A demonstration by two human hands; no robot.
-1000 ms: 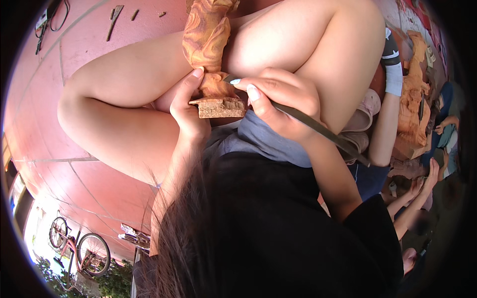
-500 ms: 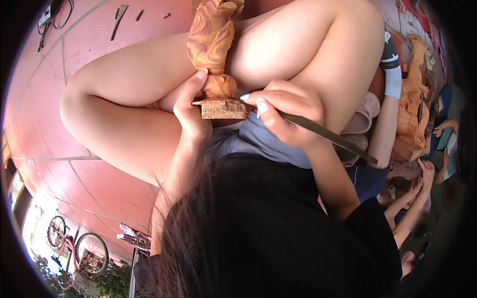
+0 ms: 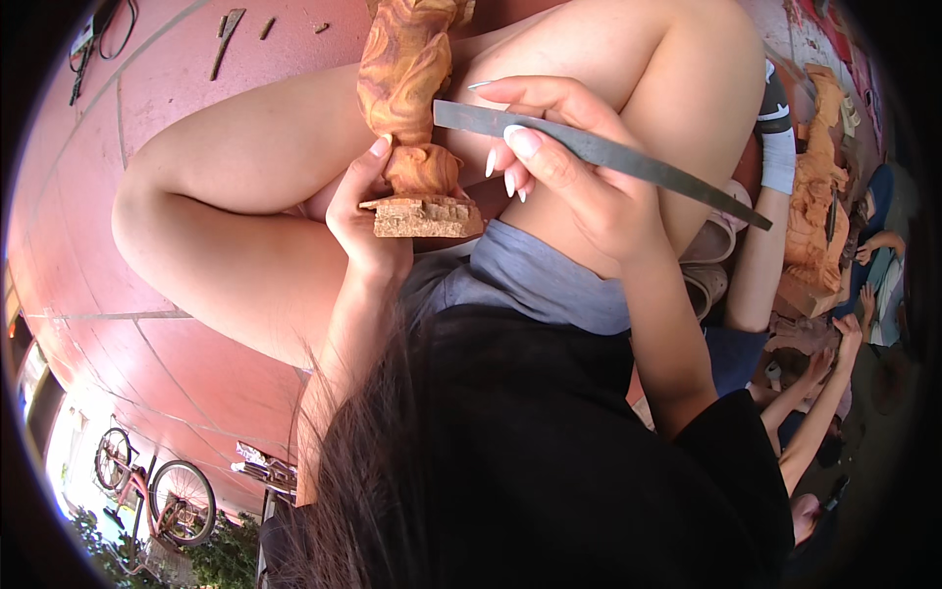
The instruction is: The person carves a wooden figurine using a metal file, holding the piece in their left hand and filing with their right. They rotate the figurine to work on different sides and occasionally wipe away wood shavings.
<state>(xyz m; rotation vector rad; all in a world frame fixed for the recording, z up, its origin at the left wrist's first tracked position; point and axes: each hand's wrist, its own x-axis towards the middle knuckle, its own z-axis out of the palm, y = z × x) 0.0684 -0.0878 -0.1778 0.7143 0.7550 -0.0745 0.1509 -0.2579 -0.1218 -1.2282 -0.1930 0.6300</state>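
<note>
Head view: left hand (image 3: 365, 221) wraps the lower part of a carved wooden figure (image 3: 407, 93), fingers closed around it just above its rough square base (image 3: 424, 216), thumb tip up against the carving; figure sits between the bare knees, above the lap. Right hand (image 3: 569, 162) closed around a long flat metal file (image 3: 599, 152), fingers curled over the blade, the near end poking out past the fingers just beside the figure, apart from the wood as far as I can tell. Risk: the hold is low on the figure, so a push from the tool could tip or twist it; a slip would run the steel toward the left thumb or the thigh. Hard to make out: figure's top is cut off at the frame edge, dark hair (image 3: 363, 491) covers the lower view, another person's carving (image 3: 814, 196) at right is distorted by the rim. Small tools (image 3: 228, 34) lie on the red floor (image 3: 128, 324).
</note>
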